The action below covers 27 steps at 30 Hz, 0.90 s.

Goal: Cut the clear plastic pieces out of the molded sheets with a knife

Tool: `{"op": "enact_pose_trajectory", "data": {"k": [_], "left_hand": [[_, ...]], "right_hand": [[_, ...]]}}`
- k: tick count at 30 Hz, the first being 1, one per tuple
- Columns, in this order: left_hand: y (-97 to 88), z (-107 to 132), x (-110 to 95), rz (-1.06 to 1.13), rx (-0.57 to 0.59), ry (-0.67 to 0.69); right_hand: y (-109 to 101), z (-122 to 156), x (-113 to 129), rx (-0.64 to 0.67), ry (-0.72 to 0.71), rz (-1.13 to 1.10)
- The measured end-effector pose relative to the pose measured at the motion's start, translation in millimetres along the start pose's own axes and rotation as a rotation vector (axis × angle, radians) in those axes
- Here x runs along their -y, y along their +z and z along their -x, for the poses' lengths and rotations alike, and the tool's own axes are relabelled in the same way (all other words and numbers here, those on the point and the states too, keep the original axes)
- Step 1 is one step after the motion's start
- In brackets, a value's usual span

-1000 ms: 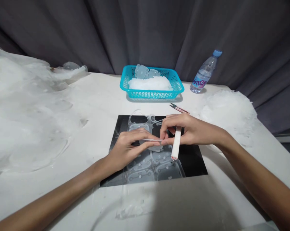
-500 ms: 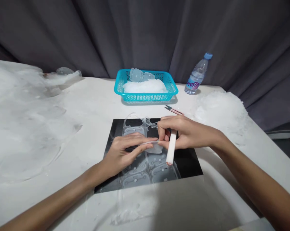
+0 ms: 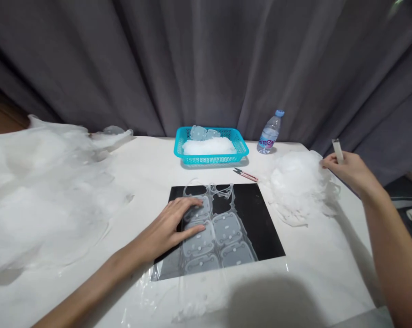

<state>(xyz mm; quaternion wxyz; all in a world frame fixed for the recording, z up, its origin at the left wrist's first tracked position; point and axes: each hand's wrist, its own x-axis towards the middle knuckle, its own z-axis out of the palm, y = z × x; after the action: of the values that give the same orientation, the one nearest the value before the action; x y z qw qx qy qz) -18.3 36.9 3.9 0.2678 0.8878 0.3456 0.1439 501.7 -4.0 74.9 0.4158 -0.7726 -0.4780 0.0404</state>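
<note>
- The left hand [image 3: 173,225] lies palm down with its fingers spread and the thumb set apart, on the clear plastic sheet [image 3: 199,239].
- That sheet lies on the black mat [image 3: 262,228], its rounded, moulded panels in two columns; at the upper right, an outline frames bare black.
- The right hand [image 3: 350,169], well apart from the left, is closed around a white stick [image 3: 337,152] that points upward.
- Its fingertips are at the edge of the right-hand white heap [image 3: 291,182]; whether they touch it, I cannot tell.
- Pink-handled snips [image 3: 246,174] lie just behind the mat, blades apart.
- Farther back, a blue basket [image 3: 211,158] holds white material and translucent pieces [image 3: 198,133].
- A water bottle [image 3: 270,133] stands right of the basket.
- A larger white pile [image 3: 48,196] covers the left of the worktop [image 3: 151,171].
- A grey curtain [image 3: 192,59] hangs behind.
</note>
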Motion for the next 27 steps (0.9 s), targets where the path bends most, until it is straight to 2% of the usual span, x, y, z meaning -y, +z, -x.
{"op": "enact_pose_trajectory", "data": {"k": [2,4,6,8,10,11,12,13,15,17,18,22,27], "left_hand": [[-0.9,4.7,0.3,-0.021,0.015,-0.008],[-2.3,6.6,-1.2,-0.052,0.035,0.009],[-3.3,6.2,-1.9,-0.092,0.039,0.046],[-2.8,4.8,-1.0,-0.132,0.033,0.086],[-0.4,3.4,0.3,-0.161,0.02,0.111],[1.2,2.7,0.6,-0.175,0.016,0.116],[3.1,2.1,0.4,-0.191,0.008,0.118],[5.1,1.4,-0.3,-0.206,0.0,0.116],[9.7,-0.1,-3.1,-0.226,-0.012,0.099],[15.1,-1.7,-6.2,-0.228,-0.023,0.077],[18.0,-2.3,-7.4,-0.226,-0.025,0.069],[24.3,-2.8,-6.4,-0.199,-0.021,0.078],[8.6,1.7,3.9,-0.042,0.038,0.12]], "right_hand": [[-1.3,1.0,-12.4,-0.032,0.076,0.112],[0.7,9.9,-13.0,-0.133,0.064,0.197],[7.1,25.3,0.2,-0.285,-0.061,0.241],[20.3,45.6,26.3,-0.355,-0.272,0.22],[41.4,69.2,60.0,-0.16,-0.585,0.149],[54.3,81.6,77.3,-0.129,-0.673,0.07],[68.0,94.0,93.7,-0.057,-0.679,-0.042],[81.7,106.3,108.4,0.083,-0.653,-0.165],[106.7,129.0,131.1,0.454,-0.582,-0.346],[125.4,147.9,144.2,0.726,-0.579,-0.383],[132.0,155.7,147.6,0.798,-0.586,-0.387],[145.2,175.2,148.8,0.911,-0.613,-0.448],[149.2,183.2,145.6,0.85,-0.639,-0.403]]}}
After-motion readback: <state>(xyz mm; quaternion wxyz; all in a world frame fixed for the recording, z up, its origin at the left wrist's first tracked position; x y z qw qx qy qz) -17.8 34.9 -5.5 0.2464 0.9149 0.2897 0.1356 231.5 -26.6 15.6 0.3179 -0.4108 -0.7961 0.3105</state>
